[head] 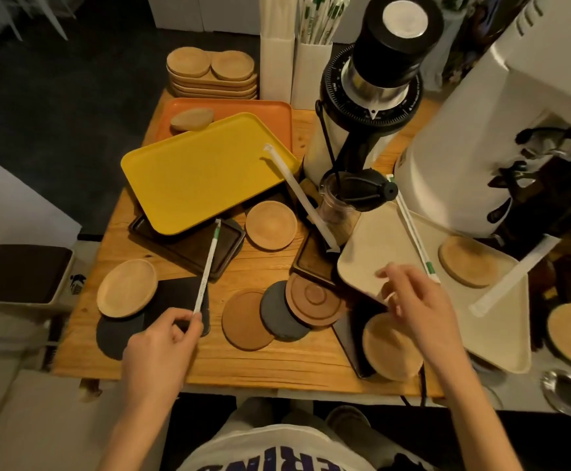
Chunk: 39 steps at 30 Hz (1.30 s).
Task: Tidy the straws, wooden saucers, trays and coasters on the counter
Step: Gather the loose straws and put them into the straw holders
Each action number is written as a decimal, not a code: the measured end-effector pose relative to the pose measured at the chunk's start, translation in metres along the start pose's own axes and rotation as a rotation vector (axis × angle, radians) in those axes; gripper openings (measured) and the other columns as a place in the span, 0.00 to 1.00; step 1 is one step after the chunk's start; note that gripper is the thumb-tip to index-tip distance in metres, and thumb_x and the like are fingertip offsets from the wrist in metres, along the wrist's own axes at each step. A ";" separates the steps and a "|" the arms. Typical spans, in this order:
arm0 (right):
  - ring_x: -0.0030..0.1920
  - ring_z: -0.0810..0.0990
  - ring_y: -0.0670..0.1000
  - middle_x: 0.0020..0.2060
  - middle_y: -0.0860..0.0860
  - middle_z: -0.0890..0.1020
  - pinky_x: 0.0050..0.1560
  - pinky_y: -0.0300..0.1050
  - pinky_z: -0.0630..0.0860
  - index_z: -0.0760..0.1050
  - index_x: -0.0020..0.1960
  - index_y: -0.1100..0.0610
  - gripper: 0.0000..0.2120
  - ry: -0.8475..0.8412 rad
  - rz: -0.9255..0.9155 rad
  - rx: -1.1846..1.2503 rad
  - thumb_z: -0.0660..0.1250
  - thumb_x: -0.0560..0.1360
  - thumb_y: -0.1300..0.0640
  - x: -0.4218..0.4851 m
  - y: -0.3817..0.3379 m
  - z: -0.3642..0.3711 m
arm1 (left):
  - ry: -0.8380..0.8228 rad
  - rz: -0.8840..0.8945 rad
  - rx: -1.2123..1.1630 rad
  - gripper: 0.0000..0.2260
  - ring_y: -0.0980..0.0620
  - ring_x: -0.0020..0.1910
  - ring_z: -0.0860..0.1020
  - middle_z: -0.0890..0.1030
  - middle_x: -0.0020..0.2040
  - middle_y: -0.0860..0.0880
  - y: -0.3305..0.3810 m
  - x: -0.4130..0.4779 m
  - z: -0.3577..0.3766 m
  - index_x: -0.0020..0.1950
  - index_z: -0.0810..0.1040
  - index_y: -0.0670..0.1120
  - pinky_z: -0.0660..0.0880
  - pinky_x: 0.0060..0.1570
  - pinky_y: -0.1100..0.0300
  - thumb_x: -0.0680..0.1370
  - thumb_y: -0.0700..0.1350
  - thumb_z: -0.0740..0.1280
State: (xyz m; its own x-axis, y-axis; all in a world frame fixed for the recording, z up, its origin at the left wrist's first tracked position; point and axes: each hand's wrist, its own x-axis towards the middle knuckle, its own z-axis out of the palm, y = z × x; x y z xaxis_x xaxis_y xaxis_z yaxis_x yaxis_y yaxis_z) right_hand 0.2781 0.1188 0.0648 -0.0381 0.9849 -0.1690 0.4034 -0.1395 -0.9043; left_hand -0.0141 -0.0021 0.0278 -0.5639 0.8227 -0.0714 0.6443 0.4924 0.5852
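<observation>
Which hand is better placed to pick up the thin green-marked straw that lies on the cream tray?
Right. The right hand seems to hold nothing and hovers over the cream tray, close beside the green-marked straw. The left hand is farther away and already pinches a second straw.

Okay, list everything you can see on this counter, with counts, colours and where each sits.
yellow tray: one, yellow, centre
orange tray: one, orange, behind the yellow
cream tray: at least one, cream, right
dark trays: at least three, near-black, partly covered
wooden saucers: six loose, pale wood, scattered; more in a stack at back
coasters: five, brown, grey, black, near edge
wrapped straws: four loose, white; more in back holders
grinders: two, black-white and white, right rear
left hand: one, pinching a straw
right hand: one, open, over cream tray
</observation>
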 end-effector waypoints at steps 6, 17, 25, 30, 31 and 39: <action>0.39 0.77 0.49 0.40 0.52 0.81 0.36 0.44 0.70 0.76 0.57 0.57 0.16 0.214 -0.077 -0.567 0.63 0.80 0.44 0.082 0.023 -0.041 | -0.043 -0.005 -0.184 0.03 0.46 0.25 0.74 0.71 0.22 0.48 0.014 -0.005 0.014 0.43 0.81 0.46 0.69 0.29 0.56 0.76 0.44 0.70; 0.34 0.77 0.54 0.34 0.54 0.79 0.33 0.46 0.74 0.76 0.48 0.59 0.13 0.135 0.120 -0.897 0.65 0.79 0.49 0.130 0.048 -0.052 | -0.236 -0.237 -0.636 0.04 0.60 0.21 0.69 0.75 0.24 0.52 0.038 -0.020 0.038 0.46 0.81 0.47 0.63 0.24 0.62 0.77 0.46 0.68; 0.33 0.80 0.55 0.30 0.56 0.81 0.30 0.43 0.72 0.78 0.38 0.60 0.16 0.035 0.189 -0.768 0.66 0.78 0.51 0.127 0.051 -0.052 | -0.245 -0.257 -0.713 0.04 0.61 0.20 0.69 0.74 0.23 0.53 0.043 -0.023 0.038 0.46 0.81 0.46 0.64 0.21 0.70 0.77 0.44 0.67; 0.31 0.74 0.50 0.31 0.55 0.78 0.30 0.43 0.68 0.79 0.40 0.62 0.15 -0.019 0.165 -0.590 0.69 0.77 0.51 0.100 0.041 -0.066 | -0.251 -0.268 -0.768 0.04 0.61 0.22 0.71 0.75 0.24 0.54 0.047 -0.023 0.038 0.46 0.82 0.45 0.66 0.22 0.70 0.77 0.43 0.68; 0.31 0.74 0.50 0.31 0.53 0.78 0.30 0.43 0.68 0.79 0.39 0.59 0.14 -0.038 0.162 -0.539 0.69 0.77 0.50 0.089 0.038 -0.069 | -0.253 -0.269 -0.776 0.04 0.61 0.23 0.70 0.75 0.25 0.53 0.047 -0.023 0.039 0.46 0.82 0.45 0.66 0.22 0.70 0.77 0.43 0.68; 0.25 0.71 0.44 0.25 0.48 0.79 0.31 0.40 0.69 0.81 0.41 0.53 0.12 -0.223 0.183 -0.245 0.70 0.75 0.45 -0.003 0.022 -0.062 | -0.345 -0.308 -0.826 0.06 0.57 0.26 0.73 0.77 0.29 0.51 0.054 -0.034 0.049 0.46 0.83 0.46 0.69 0.25 0.65 0.77 0.45 0.67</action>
State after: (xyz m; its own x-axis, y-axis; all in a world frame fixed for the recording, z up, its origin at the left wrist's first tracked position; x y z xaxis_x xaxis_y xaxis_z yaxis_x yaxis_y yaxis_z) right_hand 0.3436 0.1194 0.0697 -0.1320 0.8957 -0.4246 0.6278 -0.2560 -0.7351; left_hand 0.0655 0.0110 0.0221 -0.3791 0.7939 -0.4754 -0.1516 0.4535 0.8783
